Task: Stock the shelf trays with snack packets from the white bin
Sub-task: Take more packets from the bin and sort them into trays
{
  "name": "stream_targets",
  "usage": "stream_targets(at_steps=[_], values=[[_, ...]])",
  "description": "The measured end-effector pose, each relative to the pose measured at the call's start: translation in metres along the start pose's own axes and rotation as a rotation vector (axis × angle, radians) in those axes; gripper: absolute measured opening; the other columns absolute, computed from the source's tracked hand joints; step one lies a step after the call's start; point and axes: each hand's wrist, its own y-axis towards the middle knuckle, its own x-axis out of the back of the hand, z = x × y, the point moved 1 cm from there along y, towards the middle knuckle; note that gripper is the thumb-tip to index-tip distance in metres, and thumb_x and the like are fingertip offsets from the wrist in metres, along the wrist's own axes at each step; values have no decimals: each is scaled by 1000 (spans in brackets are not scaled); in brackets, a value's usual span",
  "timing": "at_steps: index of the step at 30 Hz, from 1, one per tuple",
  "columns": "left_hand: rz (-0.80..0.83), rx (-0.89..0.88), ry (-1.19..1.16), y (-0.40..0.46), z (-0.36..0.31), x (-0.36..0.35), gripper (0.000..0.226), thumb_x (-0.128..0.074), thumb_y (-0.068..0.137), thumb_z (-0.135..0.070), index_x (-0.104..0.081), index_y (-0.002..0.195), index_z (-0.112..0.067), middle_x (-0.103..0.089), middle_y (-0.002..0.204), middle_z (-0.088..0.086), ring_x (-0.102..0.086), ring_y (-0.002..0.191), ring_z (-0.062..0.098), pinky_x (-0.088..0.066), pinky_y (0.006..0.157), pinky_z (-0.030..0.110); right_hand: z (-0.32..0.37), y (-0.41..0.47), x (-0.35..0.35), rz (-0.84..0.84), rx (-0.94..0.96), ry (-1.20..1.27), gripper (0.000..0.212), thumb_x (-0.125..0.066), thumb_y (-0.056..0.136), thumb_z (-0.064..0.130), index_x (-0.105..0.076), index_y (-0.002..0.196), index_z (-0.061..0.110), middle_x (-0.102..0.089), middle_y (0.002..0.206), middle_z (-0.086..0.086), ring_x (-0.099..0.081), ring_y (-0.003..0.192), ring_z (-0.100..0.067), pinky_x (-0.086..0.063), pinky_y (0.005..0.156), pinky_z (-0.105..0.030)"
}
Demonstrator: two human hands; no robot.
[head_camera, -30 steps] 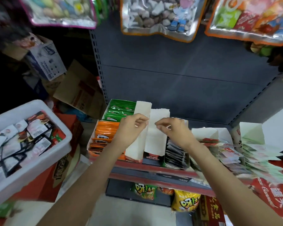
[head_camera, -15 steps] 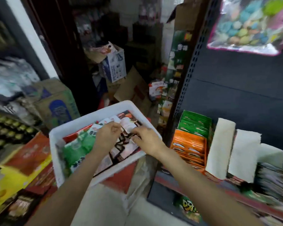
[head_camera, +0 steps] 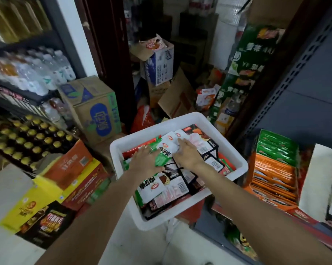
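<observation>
Snack packets point(head_camera: 162, 156), green-and-white with a red oval logo and Chinese print, fill the white bin point(head_camera: 236, 159) left of the shelf trays point(head_camera: 272, 169), where left hand point(head_camera: 145, 162) and right hand point(head_camera: 188, 154) lie flat-fingered on them, forearms extended.

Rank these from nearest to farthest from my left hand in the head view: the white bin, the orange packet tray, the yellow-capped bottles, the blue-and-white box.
1. white bin, around the left hand
2. yellow-capped bottles, far left
3. orange packet tray, right shelf
4. blue-and-white box, back

Two and three are close.
</observation>
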Motion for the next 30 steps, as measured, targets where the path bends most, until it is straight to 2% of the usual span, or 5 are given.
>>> stream_targets(at_steps=[11,16,20,27,30], values=[[3,-61,-90,-4,6,-6,73,-56,88,-51,-17,148,-39,-17,157,12,-16,144,29,-15,118,46,12,33,1,-260,-129,238,31,-68,85,11,-61,115,2,-59,108,-14,-57,88,-23,-42,79,-24],[-25,-62,-137,-6,-3,-2,66,-56,90,-47,-23,147,-38,-23,155,13,-19,143,31,-17,117,42,6,31,4,-172,-174,123,29,-71,83,16,-54,104,5,-61,109,-15,-58,104,-29,-43,79,-30],[-57,-108,-239,-1,-8,-2,62,-56,91,-44,-28,145,-38,-33,149,13,-25,139,31,-26,114,48,-10,23,13,-185,-129,56,46,-65,88,20,-31,57,14,-38,58,-3,-41,57,-17,-30,50,-26],[-93,-164,-390,12,-42,23,84,-64,84,-45,-18,150,-20,-22,155,3,-19,143,20,-19,114,37,-44,-23,57,-144,-78,779,9,-51,94,1,-57,87,5,-62,85,-14,-66,66,-10,-58,57,-25],[-9,-229,-407,16,-72,33,76,-70,81,-44,-35,142,-15,-48,140,7,-44,129,24,-39,102,33,-64,-45,77,-170,-23,822,9,-52,94,2,-57,87,6,-62,79,-5,-66,63,-5,-59,57,-27]])
